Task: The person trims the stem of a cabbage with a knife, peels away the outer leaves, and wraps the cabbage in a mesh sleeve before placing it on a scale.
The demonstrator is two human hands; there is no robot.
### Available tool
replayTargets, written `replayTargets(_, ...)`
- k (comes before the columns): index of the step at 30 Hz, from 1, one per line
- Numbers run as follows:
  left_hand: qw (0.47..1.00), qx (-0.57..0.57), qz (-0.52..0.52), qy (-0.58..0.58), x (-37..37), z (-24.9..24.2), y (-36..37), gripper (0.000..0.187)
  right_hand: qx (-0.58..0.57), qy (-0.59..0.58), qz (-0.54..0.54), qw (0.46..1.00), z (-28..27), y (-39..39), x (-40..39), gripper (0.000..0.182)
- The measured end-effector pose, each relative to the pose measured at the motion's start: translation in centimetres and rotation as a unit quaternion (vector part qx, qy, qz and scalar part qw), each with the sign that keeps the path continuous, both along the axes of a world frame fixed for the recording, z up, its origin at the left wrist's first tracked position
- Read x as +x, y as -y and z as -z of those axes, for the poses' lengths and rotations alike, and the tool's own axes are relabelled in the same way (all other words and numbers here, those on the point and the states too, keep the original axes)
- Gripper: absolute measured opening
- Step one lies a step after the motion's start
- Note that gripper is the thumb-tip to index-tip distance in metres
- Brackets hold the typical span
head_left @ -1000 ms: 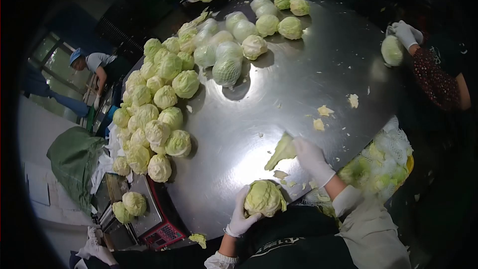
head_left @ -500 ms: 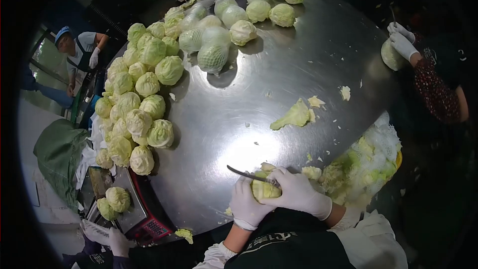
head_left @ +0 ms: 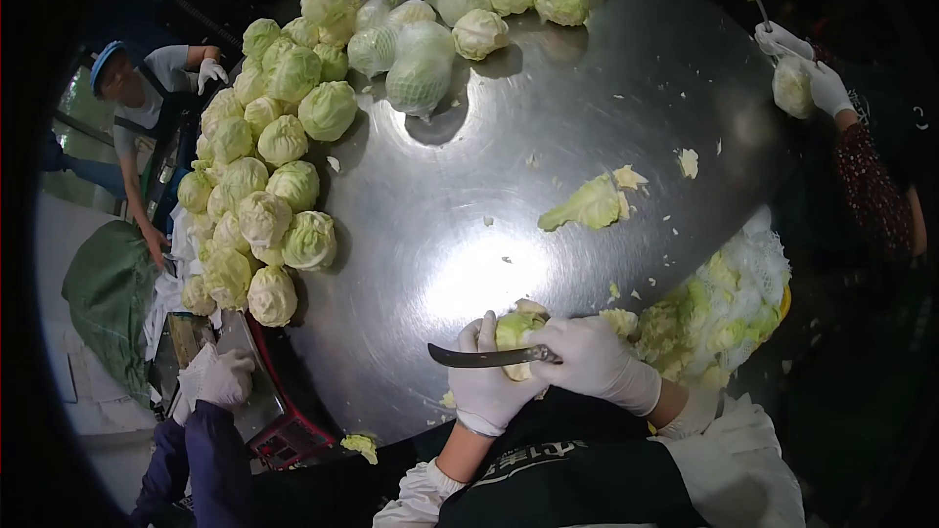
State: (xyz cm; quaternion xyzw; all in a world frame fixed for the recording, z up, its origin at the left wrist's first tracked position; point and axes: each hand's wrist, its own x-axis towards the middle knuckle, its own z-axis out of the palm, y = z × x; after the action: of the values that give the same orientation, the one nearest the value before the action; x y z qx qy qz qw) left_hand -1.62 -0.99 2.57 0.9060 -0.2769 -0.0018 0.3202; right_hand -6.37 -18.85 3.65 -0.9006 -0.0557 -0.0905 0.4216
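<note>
At the near edge of the steel table (head_left: pixel 411 264), my gloved left hand (head_left: pixel 489 386) is wrapped round a small cabbage (head_left: pixel 515 332), holding it from the left and below. My gloved right hand (head_left: pixel 599 362) grips a curved knife (head_left: pixel 479 357) by its handle, at the right side of that cabbage. The dark blade points left, across the front of the cabbage and over my left fingers. A loose leaf (head_left: pixel 587 203) lies on the table beyond my hands.
Many cabbages (head_left: pixel 284 140) are heaped along the left; netted ones (head_left: pixel 419 83) lie farther back. Leaf scraps and netting (head_left: pixel 729 308) fill a container at right. Co-workers' gloved hands show at left (head_left: pixel 227 378), right (head_left: pixel 829 88) and top. A red scale (head_left: pixel 293 435) stands lower left.
The knife has swung lower across the cabbage, its blade now broadside. At lower left a co-worker's hands have moved up over the scale, where two cabbages no longer show. The right co-worker's cabbage is raised.
</note>
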Motion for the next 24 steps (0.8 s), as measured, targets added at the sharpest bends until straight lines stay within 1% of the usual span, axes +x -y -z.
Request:
replayTargets(1,1.0,0.001,0.001,-0.003,0.1,-0.2,-0.2,0.1,0.001,-0.003,0.001,1.0,0.3,0.5,0.3,0.023)
replayTargets(3,0.998,0.042,0.026,-0.049,0.7,-0.7,-1.1,0.105,0.107,-0.069,0.16,0.979,0.8,2.2,1.4,0.02)
replayTargets(4,0.994,0.05,0.047,-0.088,1.0,-1.2,-1.7,0.105,0.086,-0.062,0.197,0.975,2.0,3.3,1.7,0.018)
replayTargets(5,0.994,0.05,0.047,-0.088,1.3,-1.2,-2.7,0.105,0.065,-0.055,0.232,0.969,3.4,4.4,1.9,0.015)
replayTargets(6,0.99,0.036,0.062,-0.118,1.4,-1.2,-3.9,0.103,0.066,-0.056,0.231,0.969,4.2,5.3,1.8,0.015)
replayTargets(8,0.979,0.024,0.075,-0.186,1.6,-1.6,-6.7,0.101,-0.049,-0.078,0.251,0.964,5.3,6.6,1.0,0.012)
replayTargets(9,0.979,0.026,0.074,-0.188,1.7,-1.3,-8.2,0.101,-0.048,-0.08,0.25,0.964,5.7,7.0,0.5,0.012)
replayTargets(10,0.957,-0.052,0.041,-0.282,1.7,-0.7,-9.7,0.104,-0.063,-0.087,0.264,0.958,5.9,7.4,-0.1,0.012)
replayTargets(11,0.92,-0.128,0.006,-0.371,1.6,-0.3,-10.8,0.107,-0.078,-0.092,0.278,0.953,6.1,7.4,-0.2,0.012)
replayTargets(12,0.941,-0.062,0.006,-0.333,1.4,-1.6,-11.3,0.113,-0.076,-0.092,0.275,0.954,5.6,7.3,-0.1,0.012)
replayTargets(13,0.941,-0.059,0.003,-0.333,1.0,-0.8,-11.5,0.113,-0.053,-0.117,0.29,0.948,4.4,7.1,-0.1,0.019)
replayTargets(14,0.946,-0.081,-0.032,-0.312,0.4,0.5,-11.5,0.113,-0.031,-0.142,0.305,0.941,3.5,6.9,-0.1,0.026)
replayTargets(15,0.949,-0.102,-0.065,-0.29,-0.1,1.3,-11.1,0.114,-0.028,-0.142,0.304,0.942,2.8,6.2,0.0,0.026)
replayTargets(16,0.925,-0.197,-0.067,-0.319,0.0,1.1,-9.7,0.103,0.041,-0.137,0.251,0.957,2.2,5.0,0.2,0.034)
replayTargets(17,0.925,-0.195,-0.064,-0.318,0.4,1.3,-9.6,0.103,0.11,-0.131,0.197,0.965,1.8,3.6,0.5,0.043)
replayTargets(19,0.84,-0.34,-0.1,-0.412,1.0,2.4,-9.2,0.093,0.163,-0.076,0.068,0.981,2.1,0.3,0.9,0.061)
replayTargets(20,0.839,-0.353,-0.09,-0.404,1.1,2.9,-9.2,0.082,0.172,-0.109,0.037,0.978,1.6,-1.4,1.3,0.063)
replayTargets(21,0.84,-0.352,-0.086,-0.403,1.3,2.9,-9.0,0.082,0.183,-0.141,0.006,0.973,1.2,-2.7,1.7,0.065)
replayTargets(22,0.829,-0.356,-0.09,-0.421,1.3,2.8,-8.8,0.076,0.185,-0.14,0.007,0.973,1.4,-3.6,2.1,0.065)
replayTargets(23,0.819,-0.359,-0.096,-0.438,1.2,2.7,-8.7,0.07,0.194,-0.14,-0.003,0.971,2.1,-4.3,2.5,0.06)
replayTargets(24,0.822,-0.356,-0.095,-0.435,1.1,2.8,-8.8,0.07,0.202,-0.138,-0.014,0.969,2.4,-4.8,3.0,0.054)
